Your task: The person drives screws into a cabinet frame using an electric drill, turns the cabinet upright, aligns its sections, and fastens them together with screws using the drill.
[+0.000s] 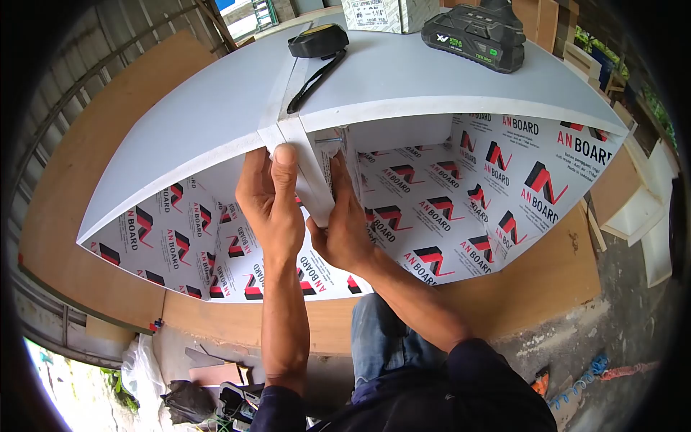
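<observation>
A white cabinet (403, 108) lies in front of me, its inner walls covered with red-and-black ANBOARD printed film. Two white panel edges meet at its middle. My left hand (270, 205) grips the divider panel (306, 169), thumb on the front edge and fingers round its left side. From the right compartment, my right hand (344, 227) holds the same panel's lower part; some of its fingertips are hidden. A screw (329, 140) sticks out sideways near the panel's top, just above my right fingers.
On the cabinet top rest a black tape measure (318, 42) with a strap, a black battery tool (476, 36) and a screw box (389, 14). Brown boards (86, 180) stand at left. A blue coiled hose (586, 374) lies on the floor at right.
</observation>
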`<state>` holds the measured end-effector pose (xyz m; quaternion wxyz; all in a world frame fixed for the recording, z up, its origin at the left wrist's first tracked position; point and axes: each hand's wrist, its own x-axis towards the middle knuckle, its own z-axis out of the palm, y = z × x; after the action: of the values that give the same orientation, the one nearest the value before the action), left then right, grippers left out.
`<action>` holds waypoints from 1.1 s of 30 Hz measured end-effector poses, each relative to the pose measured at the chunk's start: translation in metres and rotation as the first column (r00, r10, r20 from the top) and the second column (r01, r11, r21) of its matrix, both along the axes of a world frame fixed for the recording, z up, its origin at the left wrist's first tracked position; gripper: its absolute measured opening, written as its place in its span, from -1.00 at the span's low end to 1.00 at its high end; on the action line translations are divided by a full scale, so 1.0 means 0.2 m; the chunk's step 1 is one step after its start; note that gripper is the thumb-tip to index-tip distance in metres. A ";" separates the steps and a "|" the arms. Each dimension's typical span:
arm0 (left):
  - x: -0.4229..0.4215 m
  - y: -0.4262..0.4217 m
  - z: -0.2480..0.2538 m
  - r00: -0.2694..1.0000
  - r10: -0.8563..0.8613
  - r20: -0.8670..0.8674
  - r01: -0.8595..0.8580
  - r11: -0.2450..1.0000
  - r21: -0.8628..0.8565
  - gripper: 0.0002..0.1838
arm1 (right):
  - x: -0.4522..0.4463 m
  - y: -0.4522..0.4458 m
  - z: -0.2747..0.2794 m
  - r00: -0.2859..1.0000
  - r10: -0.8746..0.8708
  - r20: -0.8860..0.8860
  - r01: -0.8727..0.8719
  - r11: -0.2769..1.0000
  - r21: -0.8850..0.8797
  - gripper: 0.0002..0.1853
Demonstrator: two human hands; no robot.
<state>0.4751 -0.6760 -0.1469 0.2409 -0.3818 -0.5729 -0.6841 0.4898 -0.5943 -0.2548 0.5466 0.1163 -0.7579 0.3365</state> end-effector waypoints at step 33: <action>-0.03 0.13 -0.10 0.955 0.297 -0.025 -0.298 0.948 -0.109 -0.73 | 0.35 0.15 0.23 0.898 -0.078 0.433 -0.053 0.958 0.281 0.09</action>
<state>0.4693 -0.6505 -0.1673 0.3220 -0.3070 -0.6601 -0.6053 0.5589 -0.5642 -0.2092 0.3411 0.1102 -0.9029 0.2374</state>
